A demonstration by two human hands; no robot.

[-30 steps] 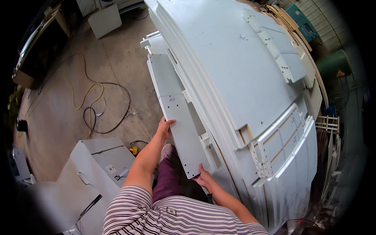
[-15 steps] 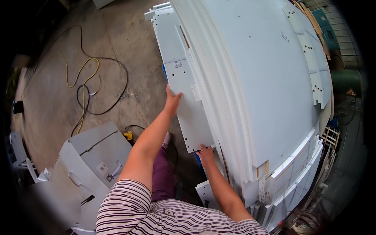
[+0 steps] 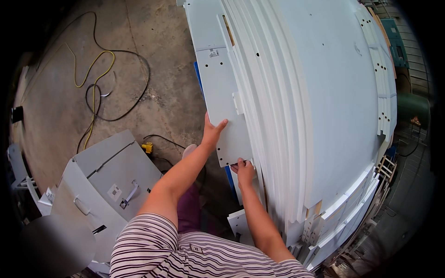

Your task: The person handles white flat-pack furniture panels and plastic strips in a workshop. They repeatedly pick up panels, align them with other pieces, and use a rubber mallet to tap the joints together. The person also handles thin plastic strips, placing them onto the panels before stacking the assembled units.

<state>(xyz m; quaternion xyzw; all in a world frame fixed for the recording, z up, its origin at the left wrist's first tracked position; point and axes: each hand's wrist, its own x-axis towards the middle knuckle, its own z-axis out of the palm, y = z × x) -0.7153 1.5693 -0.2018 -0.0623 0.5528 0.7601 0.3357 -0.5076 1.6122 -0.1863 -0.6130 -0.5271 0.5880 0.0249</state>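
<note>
A long, narrow white panel (image 3: 225,88) with small dark holes and a printed label lies along the left side of a tall stack of white boards (image 3: 287,116). My left hand (image 3: 213,133) grips its left edge, thumb on the top face and the other fingers hidden below. At the panel's near corner, my right hand (image 3: 245,173) pinches the end edge with bent fingers; the fingertips are partly out of sight. The two hands are close together at this near end. Blue material (image 3: 230,180) shows beneath the panel.
On the floor to the left, black and yellow cables (image 3: 111,65) lie in loops. A grey metal cabinet (image 3: 118,173) with a handle stands at lower left, a small yellow connector (image 3: 147,147) beside it. Drilled strips (image 3: 381,88) rest on the stack's far right.
My left hand has slid along the panel's edge toward its near end, closer to my right hand. My right hand keeps its hold at the corner. The whole view has shifted somewhat.
</note>
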